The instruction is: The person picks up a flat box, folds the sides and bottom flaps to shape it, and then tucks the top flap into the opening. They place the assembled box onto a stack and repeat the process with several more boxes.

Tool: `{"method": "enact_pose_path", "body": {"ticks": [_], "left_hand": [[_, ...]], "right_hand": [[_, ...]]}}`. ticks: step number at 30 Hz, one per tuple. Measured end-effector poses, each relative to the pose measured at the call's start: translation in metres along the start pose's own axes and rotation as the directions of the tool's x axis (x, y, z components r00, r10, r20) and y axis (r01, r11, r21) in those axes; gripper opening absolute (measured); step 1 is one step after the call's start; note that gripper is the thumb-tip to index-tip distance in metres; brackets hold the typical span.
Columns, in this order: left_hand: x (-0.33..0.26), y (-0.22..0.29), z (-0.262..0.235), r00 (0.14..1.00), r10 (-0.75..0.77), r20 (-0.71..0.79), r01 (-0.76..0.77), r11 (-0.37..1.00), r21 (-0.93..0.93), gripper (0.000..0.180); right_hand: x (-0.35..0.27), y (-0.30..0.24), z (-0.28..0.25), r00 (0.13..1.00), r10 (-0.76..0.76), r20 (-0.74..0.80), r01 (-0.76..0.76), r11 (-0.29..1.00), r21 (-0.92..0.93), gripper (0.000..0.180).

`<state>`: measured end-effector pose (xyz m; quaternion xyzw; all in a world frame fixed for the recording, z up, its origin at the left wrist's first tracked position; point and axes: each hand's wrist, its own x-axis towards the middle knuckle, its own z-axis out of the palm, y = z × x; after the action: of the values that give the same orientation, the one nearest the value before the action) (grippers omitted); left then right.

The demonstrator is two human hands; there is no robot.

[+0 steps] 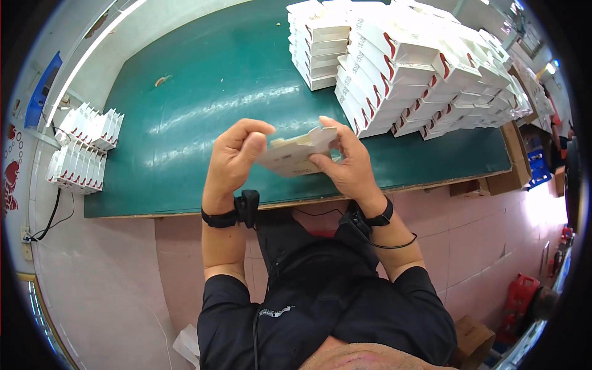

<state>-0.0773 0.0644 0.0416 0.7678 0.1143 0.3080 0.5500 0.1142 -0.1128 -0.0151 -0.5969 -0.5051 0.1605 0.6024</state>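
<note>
A small white cardboard box (296,159) is held tilted above the near part of the green table (203,148). My right hand (350,161) grips its right end, thumb on the near face and fingers behind, beside a raised flap. At the box's left end my left hand (235,154) is curled, with the thumb bent close to the index finger. Whether anything is between those fingers is hidden. Dark straps with small black devices sit on both wrists.
Tall stacks of white boxes with red marks (394,74) fill the table's far right. A smaller group of similar boxes (80,151) stands at the left edge. Brown cartons (509,160) and a blue crate (538,168) are beyond the right end.
</note>
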Motion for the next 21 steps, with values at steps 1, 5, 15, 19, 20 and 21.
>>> {"method": "enact_pose_path", "body": {"ticks": [1,5,15,19,20,21], "left_hand": [[-0.001,-0.009,0.002,0.996,0.048,-0.076,-0.056,0.993,-0.103,0.044],[-0.009,-0.035,0.033,0.989,0.031,-0.147,-0.087,0.915,-0.395,0.061],[-0.03,-0.036,0.088,0.995,-0.002,-0.095,-0.025,0.957,-0.29,0.078],[-0.034,-0.04,0.096,0.986,0.024,-0.166,-0.073,0.953,-0.296,0.079],[-0.036,-0.045,0.095,0.987,-0.004,-0.16,-0.06,0.918,-0.393,0.078],[-0.036,-0.047,0.095,0.988,-0.031,-0.151,-0.047,0.872,-0.487,0.078]], "right_hand": [[0.0,0.006,0.0,0.999,0.046,-0.019,-0.044,0.992,0.115,0.074],[0.005,0.01,0.0,0.993,0.093,-0.072,-0.053,0.9,0.432,0.072],[0.003,-0.003,0.006,0.995,0.098,-0.032,-0.085,0.955,0.283,0.092],[0.003,-0.012,-0.002,0.997,0.062,0.041,-0.066,0.993,0.098,0.101],[0.003,-0.011,-0.003,0.995,0.081,0.051,-0.087,0.989,0.116,0.102],[0.003,-0.009,-0.006,0.993,0.1,0.061,-0.107,0.985,0.133,0.103]]}}
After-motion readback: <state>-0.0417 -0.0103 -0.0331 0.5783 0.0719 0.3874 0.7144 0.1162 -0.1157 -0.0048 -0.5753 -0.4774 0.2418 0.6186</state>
